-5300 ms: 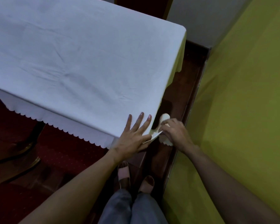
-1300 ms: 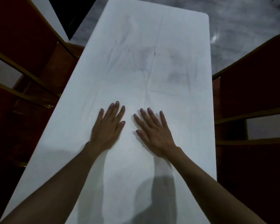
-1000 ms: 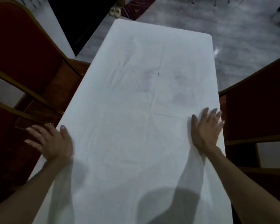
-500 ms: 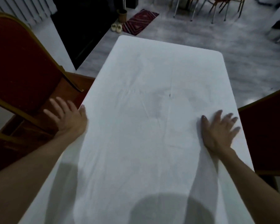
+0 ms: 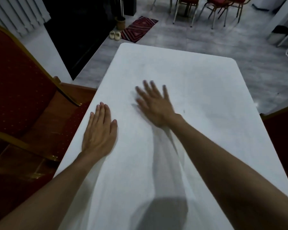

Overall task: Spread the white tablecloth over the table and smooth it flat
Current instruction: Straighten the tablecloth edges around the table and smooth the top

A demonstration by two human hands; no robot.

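Note:
The white tablecloth [image 5: 198, 90] covers the whole long table top and runs away from me. My left hand [image 5: 99, 131] lies flat on the cloth near the table's left edge, fingers straight and close together. My right hand [image 5: 154, 102] presses palm-down near the middle of the cloth, fingers spread and slightly blurred. Both forearms stretch over the near half of the cloth and cast shadows on it. Neither hand holds anything.
A red padded chair with a gold frame [image 5: 23, 97] stands tight against the table's left side. Another red chair [image 5: 284, 125] shows at the right edge. Beyond the table lie grey floor, a patterned rug [image 5: 138, 29], pale slippers [image 5: 115, 35] and several metal-legged chairs [image 5: 206, 9].
My right hand slid from the right edge of the cloth toward the middle. My left hand came from the left rim inward onto the cloth. The view tilted up, showing more floor.

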